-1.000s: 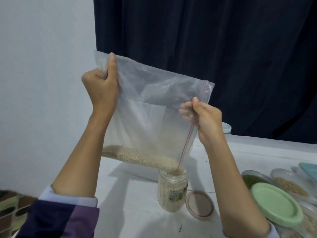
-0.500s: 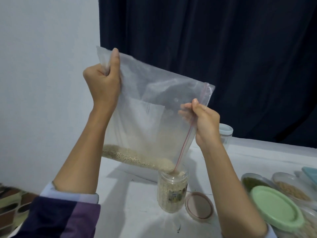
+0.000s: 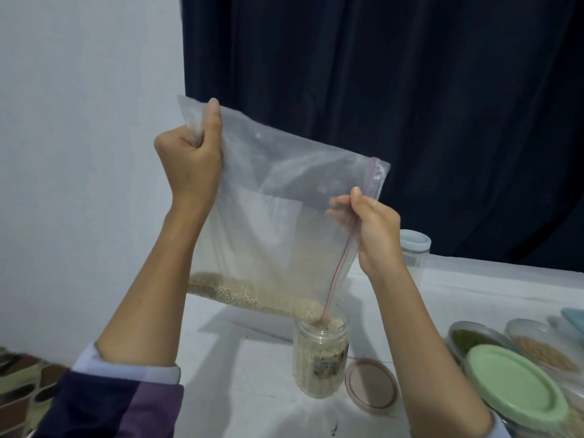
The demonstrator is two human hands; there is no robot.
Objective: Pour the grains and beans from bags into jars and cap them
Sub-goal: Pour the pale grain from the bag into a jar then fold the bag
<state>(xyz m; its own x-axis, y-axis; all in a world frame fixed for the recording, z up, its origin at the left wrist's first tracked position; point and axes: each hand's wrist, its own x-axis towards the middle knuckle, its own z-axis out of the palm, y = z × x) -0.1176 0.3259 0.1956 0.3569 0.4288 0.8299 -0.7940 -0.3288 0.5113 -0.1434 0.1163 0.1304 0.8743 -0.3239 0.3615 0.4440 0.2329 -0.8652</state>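
A clear zip bag [image 3: 271, 222] with a red seal strip hangs tilted over the white table. My left hand [image 3: 189, 159] grips its upper left corner, held high. My right hand [image 3: 373, 226] pinches the seal edge lower on the right. Pale grains [image 3: 249, 295] lie along the bag's bottom edge and run toward its lowest corner, which sits in the mouth of an open clear jar [image 3: 320, 358]. The jar is nearly full of the same grains. Its pinkish-brown lid [image 3: 371, 385] lies flat on the table just right of it.
A capped clear jar with a pale blue lid [image 3: 414, 251] stands behind my right wrist. At the right are a container with a green lid [image 3: 515, 387], one holding green grains [image 3: 471, 338] and one with tan grains [image 3: 543, 349]. A dark curtain hangs behind the white table [image 3: 246, 368].
The bag has stayed over the jar while I lifted its left corner a little. Grains have slid toward the low corner and the level in the jar has risen slightly.
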